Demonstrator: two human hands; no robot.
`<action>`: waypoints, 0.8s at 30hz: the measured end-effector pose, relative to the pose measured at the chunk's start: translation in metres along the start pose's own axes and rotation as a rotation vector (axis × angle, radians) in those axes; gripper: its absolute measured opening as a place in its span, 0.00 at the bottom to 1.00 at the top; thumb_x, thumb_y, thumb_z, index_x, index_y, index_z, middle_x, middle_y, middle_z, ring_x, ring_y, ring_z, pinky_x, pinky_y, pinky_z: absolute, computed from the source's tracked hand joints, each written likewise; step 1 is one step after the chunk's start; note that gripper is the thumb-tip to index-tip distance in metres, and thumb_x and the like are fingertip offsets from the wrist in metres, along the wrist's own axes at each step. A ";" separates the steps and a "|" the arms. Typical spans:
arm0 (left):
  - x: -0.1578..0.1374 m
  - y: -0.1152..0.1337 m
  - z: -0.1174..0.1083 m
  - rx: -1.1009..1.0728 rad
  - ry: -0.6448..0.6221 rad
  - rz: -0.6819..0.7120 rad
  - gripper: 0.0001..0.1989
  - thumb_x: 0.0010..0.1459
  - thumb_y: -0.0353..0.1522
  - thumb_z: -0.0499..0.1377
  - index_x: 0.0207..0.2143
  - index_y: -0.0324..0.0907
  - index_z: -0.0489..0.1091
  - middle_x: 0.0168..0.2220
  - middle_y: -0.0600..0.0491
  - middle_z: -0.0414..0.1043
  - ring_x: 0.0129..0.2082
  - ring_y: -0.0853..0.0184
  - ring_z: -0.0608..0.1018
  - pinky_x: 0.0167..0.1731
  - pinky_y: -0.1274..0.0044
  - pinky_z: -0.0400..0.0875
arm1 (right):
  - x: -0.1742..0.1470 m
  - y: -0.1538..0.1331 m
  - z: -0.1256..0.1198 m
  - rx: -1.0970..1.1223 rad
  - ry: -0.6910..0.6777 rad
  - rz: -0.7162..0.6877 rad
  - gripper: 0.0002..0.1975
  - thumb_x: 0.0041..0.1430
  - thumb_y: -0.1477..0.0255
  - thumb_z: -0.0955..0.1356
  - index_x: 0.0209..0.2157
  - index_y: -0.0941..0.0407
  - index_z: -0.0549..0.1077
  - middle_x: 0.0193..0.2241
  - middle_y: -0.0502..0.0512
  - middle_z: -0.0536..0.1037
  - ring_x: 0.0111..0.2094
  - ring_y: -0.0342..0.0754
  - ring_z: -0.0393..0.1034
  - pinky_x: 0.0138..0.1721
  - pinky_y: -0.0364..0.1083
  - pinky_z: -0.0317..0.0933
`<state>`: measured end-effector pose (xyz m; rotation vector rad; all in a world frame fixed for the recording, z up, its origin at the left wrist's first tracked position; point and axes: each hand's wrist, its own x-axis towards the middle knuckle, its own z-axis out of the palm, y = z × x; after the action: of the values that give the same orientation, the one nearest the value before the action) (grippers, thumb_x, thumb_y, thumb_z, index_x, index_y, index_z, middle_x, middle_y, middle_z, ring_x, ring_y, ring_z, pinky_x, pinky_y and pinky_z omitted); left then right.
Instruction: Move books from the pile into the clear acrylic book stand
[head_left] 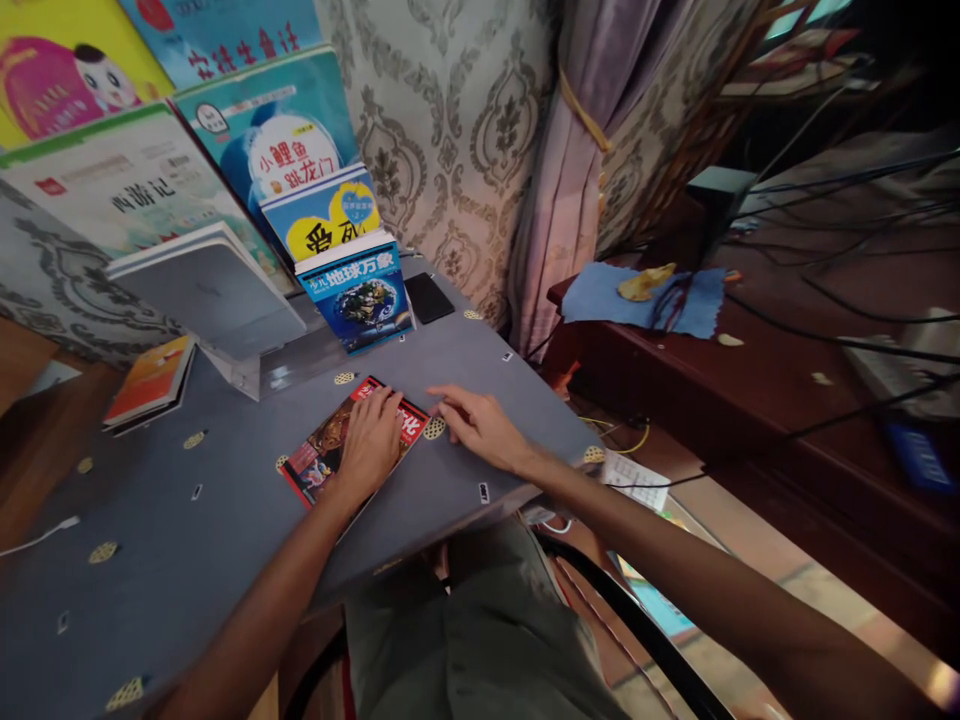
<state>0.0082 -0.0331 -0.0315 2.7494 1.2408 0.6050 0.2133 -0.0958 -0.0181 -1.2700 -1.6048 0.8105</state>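
Note:
A red-covered book (328, 436) with a dark picture and white lettering lies at a slant on the grey-blue table. My left hand (372, 440) rests flat on top of it, fingers stretched, hiding the middle of the cover. Just beyond the book's right corner is my right hand (480, 428), above the tablecloth, its index finger extended and the others loosely bent. Nothing shows between its fingers. Behind the book, a blue book with a globe on its cover (364, 300) leans upright against other books.
Several picture books, one teal (300, 150), stand at the back left near a grey stand (217, 290). A black phone-like slab (430, 298) lies behind. An orange book (150, 380) is at left. Right stands a dark red cabinet (637, 375) with a blue cloth (600, 295) and loose cables.

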 end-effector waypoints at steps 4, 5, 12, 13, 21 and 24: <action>-0.001 0.002 0.000 -0.018 -0.004 -0.001 0.20 0.70 0.33 0.45 0.59 0.41 0.66 0.61 0.39 0.67 0.62 0.53 0.67 0.63 0.57 0.59 | -0.002 -0.002 -0.001 -0.047 -0.020 -0.036 0.22 0.67 0.68 0.59 0.58 0.54 0.70 0.41 0.54 0.84 0.26 0.45 0.73 0.35 0.44 0.66; -0.001 0.002 0.000 -0.023 -0.003 0.000 0.20 0.70 0.33 0.45 0.60 0.41 0.66 0.61 0.40 0.66 0.63 0.53 0.67 0.63 0.57 0.59 | -0.001 -0.002 -0.001 -0.067 -0.025 -0.035 0.22 0.67 0.68 0.58 0.59 0.54 0.70 0.41 0.54 0.84 0.27 0.45 0.73 0.36 0.45 0.65; -0.002 0.000 0.001 -0.057 -0.014 -0.014 0.21 0.70 0.34 0.46 0.60 0.42 0.65 0.62 0.40 0.66 0.64 0.53 0.66 0.64 0.56 0.58 | 0.001 0.009 0.007 -0.252 -0.004 -0.016 0.18 0.65 0.66 0.62 0.53 0.52 0.75 0.31 0.53 0.84 0.28 0.49 0.75 0.34 0.45 0.62; -0.002 0.000 0.001 -0.063 -0.017 -0.018 0.21 0.70 0.34 0.45 0.60 0.42 0.65 0.62 0.40 0.66 0.64 0.53 0.66 0.64 0.56 0.58 | 0.001 0.010 0.008 -0.290 0.004 -0.013 0.18 0.65 0.65 0.63 0.52 0.52 0.76 0.29 0.53 0.83 0.28 0.49 0.75 0.34 0.44 0.61; -0.002 0.000 -0.006 -0.124 -0.050 -0.010 0.20 0.70 0.34 0.46 0.59 0.41 0.68 0.62 0.38 0.66 0.64 0.52 0.66 0.63 0.55 0.57 | 0.001 0.008 0.004 -0.444 0.000 0.003 0.17 0.67 0.64 0.63 0.51 0.51 0.77 0.28 0.53 0.83 0.28 0.50 0.75 0.31 0.45 0.58; -0.010 0.002 -0.015 -0.192 -0.137 0.070 0.20 0.70 0.35 0.48 0.59 0.47 0.69 0.64 0.43 0.65 0.66 0.55 0.64 0.65 0.55 0.53 | 0.000 0.006 0.002 -0.400 -0.026 -0.020 0.17 0.67 0.63 0.62 0.50 0.52 0.78 0.32 0.55 0.84 0.30 0.51 0.76 0.33 0.46 0.60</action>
<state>-0.0018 -0.0435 -0.0207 2.6333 1.0058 0.5033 0.2136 -0.0942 -0.0247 -1.5212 -1.8593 0.5075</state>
